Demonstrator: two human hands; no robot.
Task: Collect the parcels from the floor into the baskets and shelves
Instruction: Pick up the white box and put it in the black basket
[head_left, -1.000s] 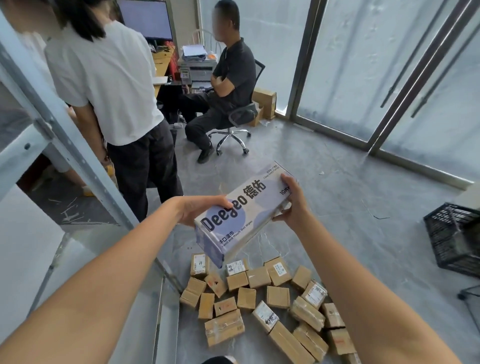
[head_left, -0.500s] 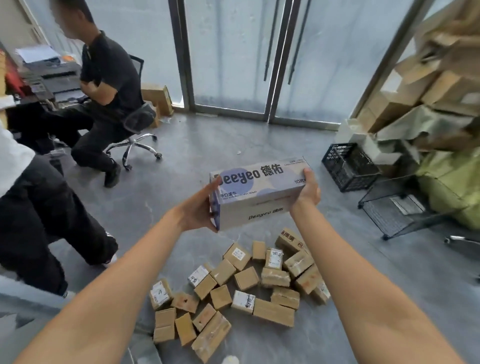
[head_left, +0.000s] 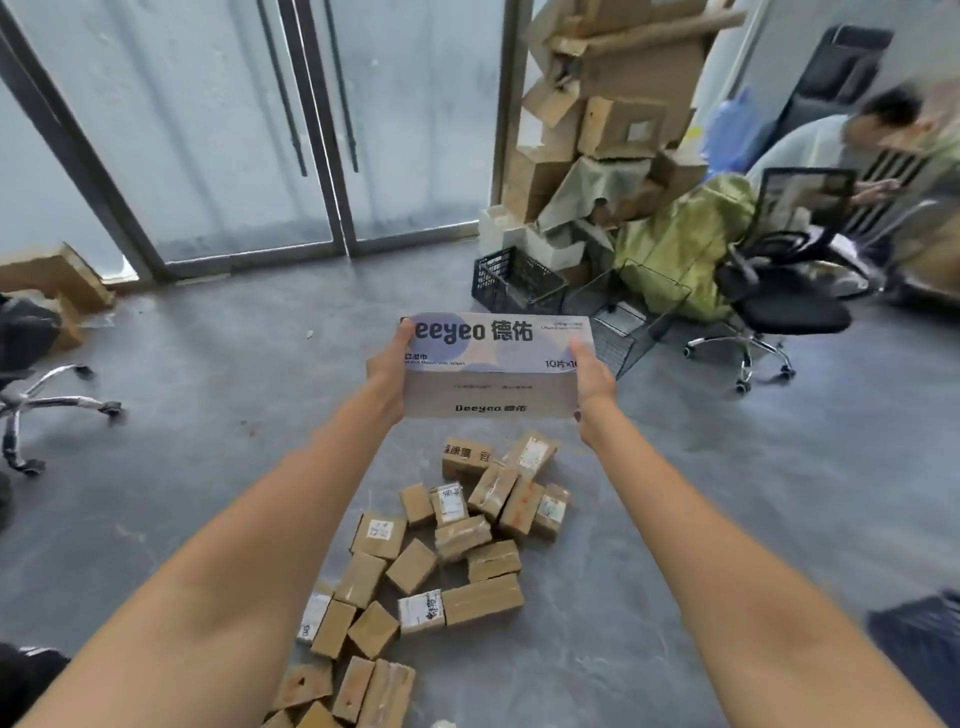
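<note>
From my head camera, I hold the white Deeyeo box (head_left: 491, 366) out in front of me at arm's length, level, its long printed face up. My left hand (head_left: 385, 370) grips its left end, fingers curled over the top edge and palm against the side. My right hand (head_left: 592, 382) grips the right end the same way, thumb up on the top face and the rest of the fingers hidden behind the box.

Below my hands, between my forearms, the brown parcels (head_left: 457, 540) lie in a loose heap on the grey floor (head_left: 218, 415), many touching or overlapping, some with white labels facing up.

Beyond my right hand, a black plastic crate (head_left: 514, 280) stands on the floor, and just beside it, nearer my right hand, is a black wire basket (head_left: 631, 322). Behind both rises a tall stack of cardboard boxes (head_left: 608, 119) with a green bag (head_left: 680, 244) against it. Further off to the right of my right hand stands a black office chair (head_left: 779, 306), and past it a blurred person (head_left: 852, 140) bends over. Far ahead of my left hand are the glass doors (head_left: 291, 130).
</note>
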